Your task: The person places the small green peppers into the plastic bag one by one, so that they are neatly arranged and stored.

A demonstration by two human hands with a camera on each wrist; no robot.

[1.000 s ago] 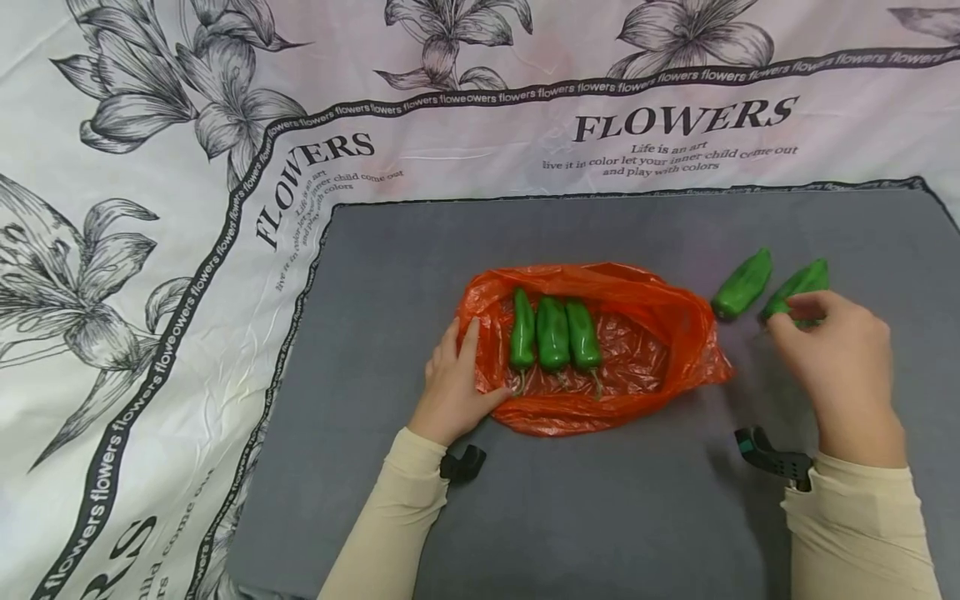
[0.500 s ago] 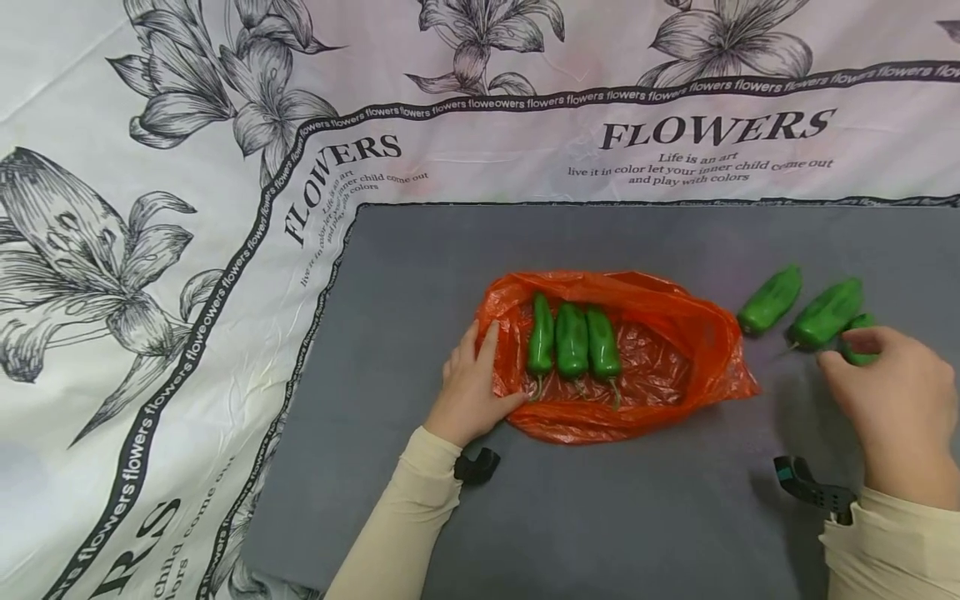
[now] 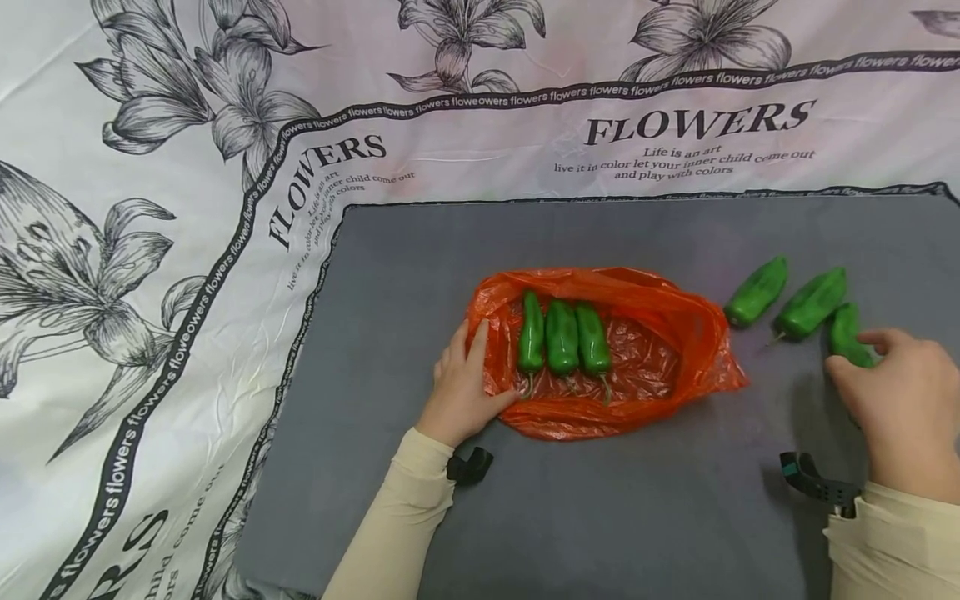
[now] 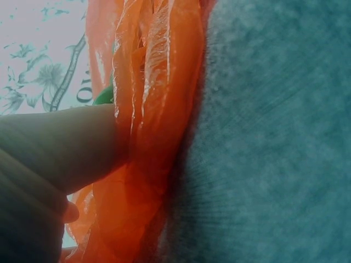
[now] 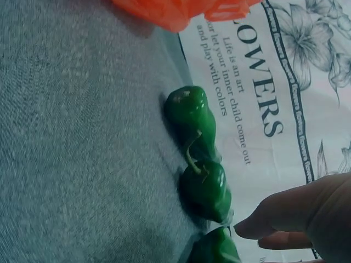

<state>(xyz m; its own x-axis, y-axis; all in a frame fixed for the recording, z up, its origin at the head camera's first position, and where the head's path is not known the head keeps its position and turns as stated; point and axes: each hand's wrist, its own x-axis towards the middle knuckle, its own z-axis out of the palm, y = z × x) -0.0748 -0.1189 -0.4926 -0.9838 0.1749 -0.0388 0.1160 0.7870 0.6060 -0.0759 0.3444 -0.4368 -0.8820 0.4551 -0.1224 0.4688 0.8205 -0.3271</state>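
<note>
An orange-red plastic bag lies with its mouth spread, three green peppers side by side inside. My left hand holds the bag's left end, thumb over the near rim; in the left wrist view the thumb goes behind the orange film. My right hand is far to the right, thumb and index finger on either side of the near end of a green pepper. In the right wrist view this pepper shows at the bottom edge, close to the fingertips.
Two more green peppers, a far-left one and a middle one, lie slanted between the bag and my right hand. Grey cloth covers the table, bordered by a white floral print.
My right hand has moved right and nearer, from the middle pepper to the third one, which has turned and shows more now. My left hand stays on the bag. The head view has shifted slightly.
</note>
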